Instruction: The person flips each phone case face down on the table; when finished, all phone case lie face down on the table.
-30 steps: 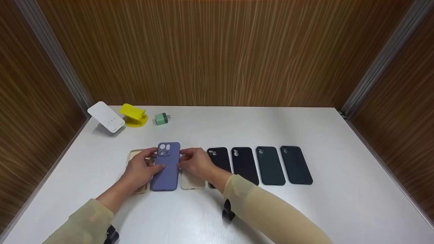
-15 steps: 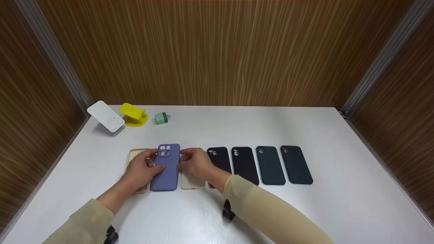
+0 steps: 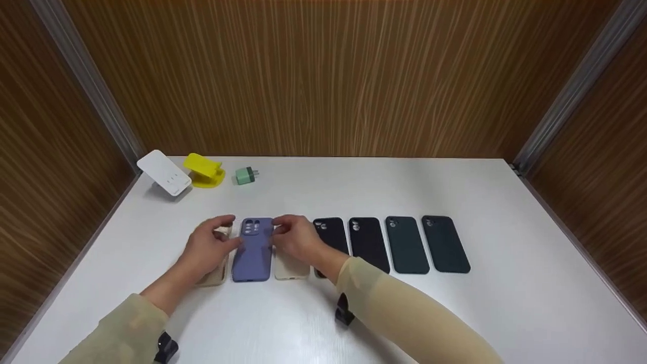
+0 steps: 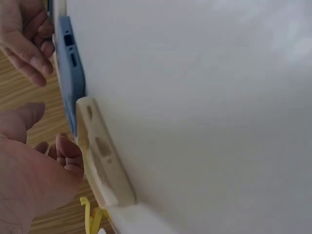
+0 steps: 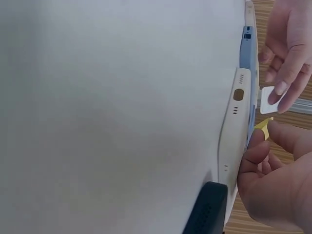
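A purple phone case lies back side up in a row of cases on the white table. Over the beige case to its left, my left hand has thumb and index finger spread, holding nothing. The thumb tip is close to the purple case's left edge; whether they touch, I cannot tell. My right hand hovers over a cream case, fingertips at the purple case's right edge with no clear grip. In the left wrist view the purple case looks blue, and the beige case lies beside it.
To the right, the row continues with two black cases and two dark green cases. At the back left stand a white phone stand, a yellow stand and a green charger plug. Wood-grain panels enclose the table.
The purple case's top end has come down until it lies flat. My left fingers have drawn off its left edge. The right hand has barely moved, and the view has shifted slightly.
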`<action>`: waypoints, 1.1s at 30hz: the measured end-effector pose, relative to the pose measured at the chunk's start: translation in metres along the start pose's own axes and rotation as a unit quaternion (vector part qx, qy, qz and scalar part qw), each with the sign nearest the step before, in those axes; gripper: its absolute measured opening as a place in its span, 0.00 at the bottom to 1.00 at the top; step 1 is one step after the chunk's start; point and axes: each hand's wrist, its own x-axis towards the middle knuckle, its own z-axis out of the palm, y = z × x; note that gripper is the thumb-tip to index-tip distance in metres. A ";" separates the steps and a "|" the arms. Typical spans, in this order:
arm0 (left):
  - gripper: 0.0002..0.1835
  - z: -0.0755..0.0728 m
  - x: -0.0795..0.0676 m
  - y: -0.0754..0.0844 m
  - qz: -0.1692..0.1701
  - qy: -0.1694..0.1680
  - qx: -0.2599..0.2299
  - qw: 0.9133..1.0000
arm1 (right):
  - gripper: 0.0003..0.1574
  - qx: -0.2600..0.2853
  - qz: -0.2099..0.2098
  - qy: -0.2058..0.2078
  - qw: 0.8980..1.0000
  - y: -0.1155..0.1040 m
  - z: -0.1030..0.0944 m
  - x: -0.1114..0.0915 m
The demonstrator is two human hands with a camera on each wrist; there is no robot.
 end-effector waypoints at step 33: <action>0.40 -0.046 -0.004 -0.051 -0.039 0.007 0.038 0.998 | 0.33 0.043 0.051 -0.086 0.994 -0.038 0.066 0.013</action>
